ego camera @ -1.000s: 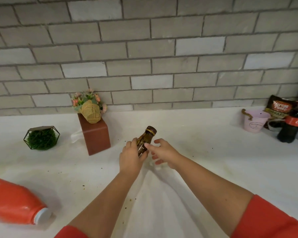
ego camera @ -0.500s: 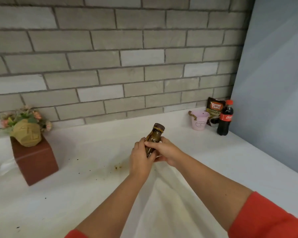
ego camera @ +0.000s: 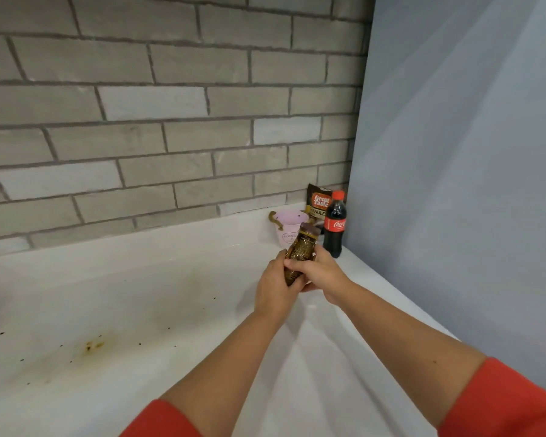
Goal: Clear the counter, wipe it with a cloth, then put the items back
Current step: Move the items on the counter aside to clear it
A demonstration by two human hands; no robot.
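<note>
– Brown glass, dark lid: the brown jar (ego camera: 301,253) is up off the counter (ego camera: 139,294), tilted. The left hand (ego camera: 275,291) wraps round its lower half and the right hand (ego camera: 323,274) curls across its middle.
– So both grip it. Where is it headed?
– My guess is the back right corner, where the pink pail (ego camera: 286,227), the coffee pouch (ego camera: 319,201) and the cola bottle (ego camera: 334,222) stand close together. The jar hangs just in front of the pail.
– The clearing step, then. How should it go down?
– Turn it upright first and take the weight low on the body. Set it in the free patch beside the pail, not against the cola bottle, which is tall and would likely tip at a nudge. Let go only once the base sits flat.
– And the dirty part?
– A yellowish stain (ego camera: 90,346) and dark specks (ego camera: 169,328) lie well to the left, apart from that cluster, so the corner is a sensible place to park things before wiping.
– Anything you cannot make out?
– The jar's label is too blurred to read and its base is hidden between the hands. I cannot tell whether the lid (ego camera: 310,229) is screwed tight. The jar covers part of the pail, whose inside does not show, and no cloth is in view.
</note>
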